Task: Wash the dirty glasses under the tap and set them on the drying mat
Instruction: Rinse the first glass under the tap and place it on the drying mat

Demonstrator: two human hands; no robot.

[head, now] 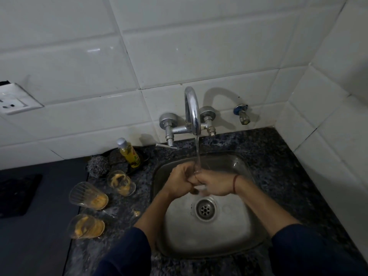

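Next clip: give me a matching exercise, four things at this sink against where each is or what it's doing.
1 curved chrome tap
2 yellow dish-soap bottle
3 three stained clear glasses
4 round metal drain

A in the steel sink's floor
B closest to the black mat
C pouring water
D beside the steel-wool scrubber

Pairs: 1-C, 2-D, 3-B, 4-A

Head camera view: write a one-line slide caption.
Under the running tap, left hand and right hand meet above the sink; three dirty glasses wait on the counter.
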